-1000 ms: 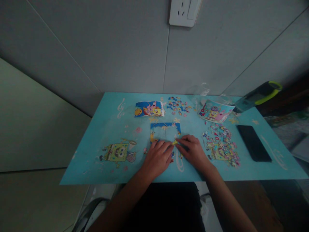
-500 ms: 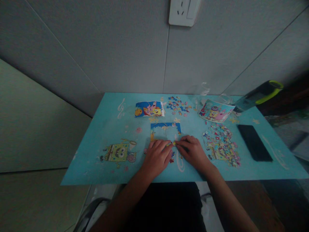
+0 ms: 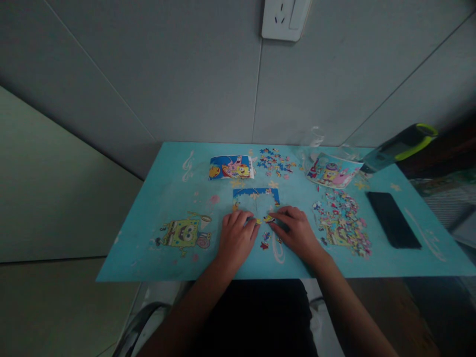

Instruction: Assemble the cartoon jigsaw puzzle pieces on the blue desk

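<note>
A partly built jigsaw frame (image 3: 256, 197) with a blue border lies at the middle of the turquoise table mat (image 3: 156, 198). My left hand (image 3: 235, 239) rests palm down at the frame's lower left edge, fingertips on the pieces there. To its right, my right hand (image 3: 296, 233) pinches a small yellow puzzle piece (image 3: 268, 218) against the frame's lower edge. A few loose pieces (image 3: 265, 240) lie between my two hands.
A reference picture (image 3: 231, 167) lies behind the frame, with a small pile of pieces (image 3: 275, 162) beside it. At right sit a second printed card (image 3: 332, 172), a large heap of pieces (image 3: 342, 222), a black phone (image 3: 393, 219) and a green-capped bottle (image 3: 399, 145).
My left hand has slid a little left and away from the right hand, uncovering loose pieces between them. The right hand stays at the frame's lower edge.
</note>
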Available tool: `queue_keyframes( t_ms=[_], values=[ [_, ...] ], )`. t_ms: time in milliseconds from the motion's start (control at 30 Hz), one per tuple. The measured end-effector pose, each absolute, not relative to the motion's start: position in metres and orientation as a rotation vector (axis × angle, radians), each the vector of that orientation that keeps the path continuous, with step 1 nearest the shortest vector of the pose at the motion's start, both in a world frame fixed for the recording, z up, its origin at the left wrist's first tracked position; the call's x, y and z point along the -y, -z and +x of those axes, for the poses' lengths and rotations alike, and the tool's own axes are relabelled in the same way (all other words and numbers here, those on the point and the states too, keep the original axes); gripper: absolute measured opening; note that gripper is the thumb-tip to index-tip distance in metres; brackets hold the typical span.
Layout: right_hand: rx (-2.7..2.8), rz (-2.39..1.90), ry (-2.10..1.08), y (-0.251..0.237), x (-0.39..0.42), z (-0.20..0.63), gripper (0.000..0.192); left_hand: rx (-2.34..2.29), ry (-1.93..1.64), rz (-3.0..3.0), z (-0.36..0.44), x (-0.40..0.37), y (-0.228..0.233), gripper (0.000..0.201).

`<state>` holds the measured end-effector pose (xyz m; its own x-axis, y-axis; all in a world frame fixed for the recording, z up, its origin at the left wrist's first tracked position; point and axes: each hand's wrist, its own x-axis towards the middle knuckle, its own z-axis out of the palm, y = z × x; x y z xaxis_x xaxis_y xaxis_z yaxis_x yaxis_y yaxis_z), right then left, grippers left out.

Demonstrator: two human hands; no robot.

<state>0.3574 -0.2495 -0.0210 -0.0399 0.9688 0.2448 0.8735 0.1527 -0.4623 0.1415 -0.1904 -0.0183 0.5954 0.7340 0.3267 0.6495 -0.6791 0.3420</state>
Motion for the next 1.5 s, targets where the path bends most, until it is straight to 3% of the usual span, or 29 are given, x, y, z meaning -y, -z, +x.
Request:
queue_keyframes(
  t_ms=[167, 600, 833, 1133, 1500],
  values=[
    [1.963, -1.764, -0.264, 0.019, 0.248, 0.356, 0.032, -1.108, -0.662, 2.647, 0.141, 0.189, 0.018, 0.013],
    [1.835, -1.822, -0.304, 0.017, 0.250, 0.355, 0.021, -1.094, -0.652, 2.629, 0.141, 0.189, 0.020, 0.014],
    [1.753, -1.805, -0.406, 0.007, 0.262, 0.369, 0.028, -1.107, -0.645, 2.626, 0.139, 0.190, 0.018, 0.014],
    [1.824, -1.872, -0.464, 0.003, 0.301, 0.365, 0.021, -1.085, -0.647, 2.627, 0.138, 0.193, 0.016, 0.014],
    [1.794, -1.816, -0.548, 0.001, 0.290, 0.357, 0.011, -1.060, -0.636, 2.643, 0.137, 0.195, 0.015, 0.012]
  ],
)
